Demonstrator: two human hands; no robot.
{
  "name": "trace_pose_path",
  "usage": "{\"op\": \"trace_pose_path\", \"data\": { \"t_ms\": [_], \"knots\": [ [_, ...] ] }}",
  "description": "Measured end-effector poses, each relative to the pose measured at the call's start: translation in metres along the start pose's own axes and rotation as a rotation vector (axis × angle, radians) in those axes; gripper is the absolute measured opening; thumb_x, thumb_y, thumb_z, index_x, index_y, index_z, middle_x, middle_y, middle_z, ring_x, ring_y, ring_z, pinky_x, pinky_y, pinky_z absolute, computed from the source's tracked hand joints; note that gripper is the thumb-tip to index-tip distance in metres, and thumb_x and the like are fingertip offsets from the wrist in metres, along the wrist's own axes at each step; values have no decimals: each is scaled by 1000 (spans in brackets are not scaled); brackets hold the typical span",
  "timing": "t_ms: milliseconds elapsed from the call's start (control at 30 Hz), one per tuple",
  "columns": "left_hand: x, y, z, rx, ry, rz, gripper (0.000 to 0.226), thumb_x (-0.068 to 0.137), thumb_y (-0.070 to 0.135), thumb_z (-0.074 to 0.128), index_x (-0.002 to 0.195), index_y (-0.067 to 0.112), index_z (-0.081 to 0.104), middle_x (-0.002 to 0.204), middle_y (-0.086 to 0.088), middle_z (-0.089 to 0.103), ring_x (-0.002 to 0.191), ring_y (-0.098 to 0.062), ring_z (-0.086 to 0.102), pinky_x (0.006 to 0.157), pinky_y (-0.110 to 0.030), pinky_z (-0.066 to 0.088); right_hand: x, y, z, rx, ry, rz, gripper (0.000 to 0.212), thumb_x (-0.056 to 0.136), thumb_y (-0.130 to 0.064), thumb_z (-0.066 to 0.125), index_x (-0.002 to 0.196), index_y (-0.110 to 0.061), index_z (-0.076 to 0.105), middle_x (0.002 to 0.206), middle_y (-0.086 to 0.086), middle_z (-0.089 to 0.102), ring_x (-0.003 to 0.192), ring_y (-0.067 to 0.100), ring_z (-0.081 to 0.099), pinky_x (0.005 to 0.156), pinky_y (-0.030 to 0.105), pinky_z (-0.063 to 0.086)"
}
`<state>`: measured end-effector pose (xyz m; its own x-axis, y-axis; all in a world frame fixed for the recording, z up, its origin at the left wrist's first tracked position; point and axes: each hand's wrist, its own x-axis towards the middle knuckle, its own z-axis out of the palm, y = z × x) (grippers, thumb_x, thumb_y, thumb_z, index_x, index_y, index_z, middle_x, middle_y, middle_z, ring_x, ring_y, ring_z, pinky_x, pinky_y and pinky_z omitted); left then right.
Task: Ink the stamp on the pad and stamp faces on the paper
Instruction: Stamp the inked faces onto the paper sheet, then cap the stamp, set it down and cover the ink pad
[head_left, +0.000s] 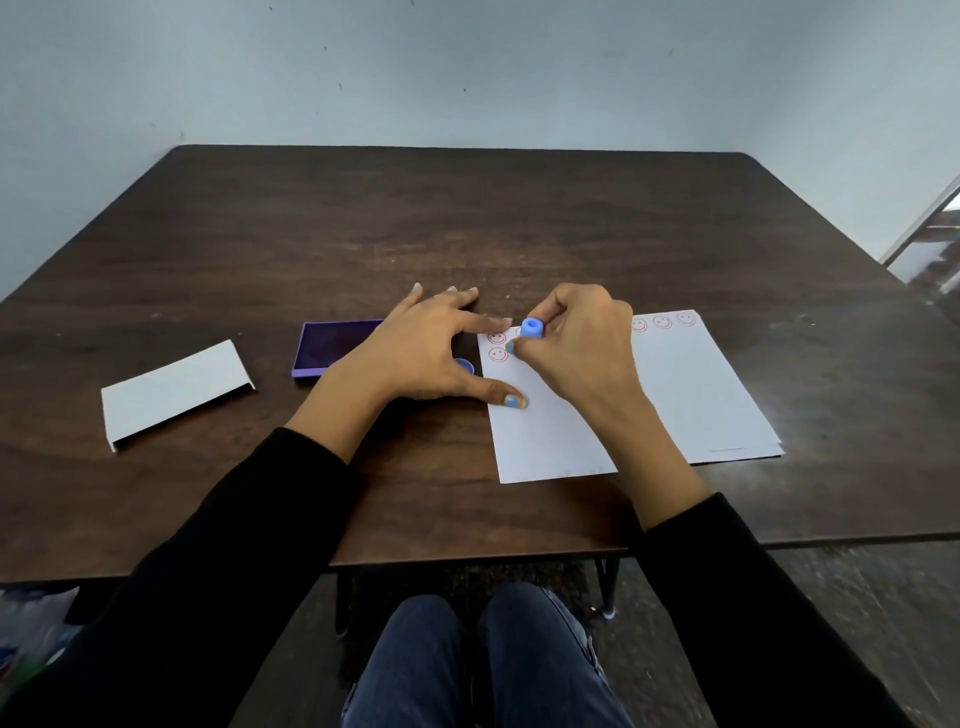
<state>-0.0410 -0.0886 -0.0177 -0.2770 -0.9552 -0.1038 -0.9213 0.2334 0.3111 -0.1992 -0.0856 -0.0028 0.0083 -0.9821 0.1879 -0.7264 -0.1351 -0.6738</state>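
Pinning the paper (675, 395) flat, your left hand (415, 358) lies spread and empty at its near-left edge, so prints land clean. Your right hand (582, 348) grips the stamp (532, 328) upright over the second row. Beyond, the pad (332, 345) sits uncovered on the dark tabletop (467, 218); bare wall (467, 73) behind.

The blue stamp (532, 329) stands upright on the white paper (691, 395) bearing red smiley faces (497, 355), the open purple pad (332, 347) lying to the left.
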Motion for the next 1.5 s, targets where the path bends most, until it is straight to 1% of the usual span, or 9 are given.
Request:
{"op": "trace_pose_path", "data": {
  "t_ms": [200,400,667,767,867,933,1033,1200,1500],
  "knots": [
    [-1,0,-1,8,-9,6,97,50,81,52,137,42,34,158,-2,14,146,-20,8,114,-45,-8,-5,-2,1,-9,15,-10,18,77,-20,76,89,-10,66,76,-2,56,55,7,46,49,10,30],
    [-3,2,-3,-4,-13,12,99,48,83,49,137,43,35,158,-3,15,146,-20,8,114,-45,-9,-1,1,-2,87,-2,33,19,74,-20,79,85,-9,69,74,-2,62,60,7,53,53,12,39],
    [-7,3,-6,-52,40,34,90,61,75,58,139,38,34,156,-6,21,145,-19,13,114,-49,-11,-1,18,-53,1244,185,419,13,74,-14,76,85,-13,69,73,0,70,63,7,62,66,20,51],
    [-18,5,-17,-168,169,4,91,59,75,58,139,35,36,152,-3,32,143,-15,21,115,-46,-8,-8,32,-73,1496,285,479,5,77,-18,73,78,-17,68,63,-6,67,57,4,60,66,18,51],
    [-38,3,-30,-274,335,-42,78,64,61,66,133,31,46,146,5,42,138,-10,30,115,-41,-5,-18,50,-93,1639,371,457,11,79,-21,71,88,-19,67,65,-8,68,57,2,61,67,17,51],
    [-53,0,-32,-295,364,-84,69,66,52,72,128,30,52,143,5,45,137,-9,31,116,-38,-3,-21,62,-104,1700,408,433,21,77,-21,73,96,-21,65,70,-9,68,60,2,62,67,17,51],
    [-68,-5,-23,-286,307,-140,69,63,49,75,125,29,53,144,2,44,140,-12,26,116,-39,-3,-22,74,-114,1750,467,442,17,76,-21,74,91,-20,65,68,-8,65,59,3,61,64,17,51],
    [-67,-6,-10,-163,243,-138,69,65,51,74,127,29,52,150,-4,34,144,-17,17,115,-39,-9,-23,76,-118,1771,541,477,13,76,-22,75,79,-14,64,61,-6,65,56,5,62,64,16,51],
    [-55,-7,-3,-50,266,-79,56,71,54,68,122,34,57,152,-7,31,145,-20,12,116,-44,-9,-27,76,-113,1770,540,498,16,74,-22,76,84,-13,67,68,-4,66,59,5,63,67,17,52]
  ]
}}
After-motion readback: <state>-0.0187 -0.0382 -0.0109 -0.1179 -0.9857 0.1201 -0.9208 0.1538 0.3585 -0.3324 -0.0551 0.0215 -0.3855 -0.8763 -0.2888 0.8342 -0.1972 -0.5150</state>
